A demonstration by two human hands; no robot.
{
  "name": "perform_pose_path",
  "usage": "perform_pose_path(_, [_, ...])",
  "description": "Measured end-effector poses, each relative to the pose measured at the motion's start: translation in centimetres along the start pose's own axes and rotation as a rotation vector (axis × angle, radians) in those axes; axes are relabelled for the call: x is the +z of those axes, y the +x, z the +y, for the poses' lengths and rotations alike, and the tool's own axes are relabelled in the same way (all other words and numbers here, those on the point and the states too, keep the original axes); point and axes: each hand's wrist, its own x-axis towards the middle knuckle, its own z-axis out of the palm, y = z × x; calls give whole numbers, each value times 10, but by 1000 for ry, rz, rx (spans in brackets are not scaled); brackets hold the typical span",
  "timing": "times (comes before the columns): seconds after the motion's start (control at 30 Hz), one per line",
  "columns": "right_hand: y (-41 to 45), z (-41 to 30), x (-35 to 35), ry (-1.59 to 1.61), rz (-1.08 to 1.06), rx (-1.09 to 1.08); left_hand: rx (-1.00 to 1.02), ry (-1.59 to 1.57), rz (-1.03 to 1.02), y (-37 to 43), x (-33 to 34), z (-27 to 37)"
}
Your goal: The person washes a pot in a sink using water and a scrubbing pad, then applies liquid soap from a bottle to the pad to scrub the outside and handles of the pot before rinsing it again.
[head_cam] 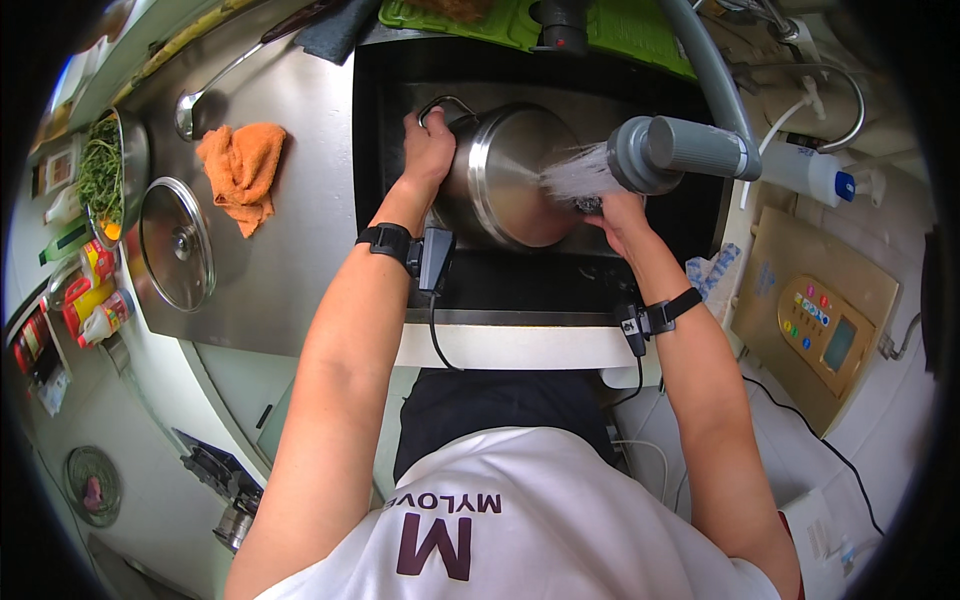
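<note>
A stainless steel pot lies tilted on its side in the black sink, its flat base turned toward the right. My left hand grips the pot's wire loop handle at the left. From the grey faucet's spray head, water fans out onto the base. My right hand is at the base's right edge, partly hidden under the spray head. Its fingers hold a dark, glinting scrubber, apparently steel wool, mostly covered by the water and faucet.
On the steel counter left of the sink are an orange cloth, a glass lid, a ladle and a metal bowl of greens. A green drainboard spans the sink's back. A pump bottle stands right.
</note>
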Motion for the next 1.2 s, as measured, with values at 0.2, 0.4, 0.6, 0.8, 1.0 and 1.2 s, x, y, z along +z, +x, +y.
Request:
perform_pose_path(0.2, [-3, 3, 12, -25, -122, -2, -393, -397, -328, 14, -15, -25])
perform_pose_path(0.4, [-1, -1, 6, -118, -44, -24, -536, -476, -490, -17, -10, -12])
perform_pose_path(0.6, [32, 13, -8, -566, -3, -403, -368, -486, -529, -12, 0, -36])
perform_pose_path(0.8, [-34, 13, 48, -1170, -156, -980, 84, -77, -399, -46, 0, -10])
perform_pose_path(1.0, [-26, 13, 91, -1159, -352, -1146, 329, 85, -437, -49, -1, -12])
perform_pose_path(1.2, [1, 6, 57, -1213, 81, -1164, 795, 766, -327, -83, -22, -5])
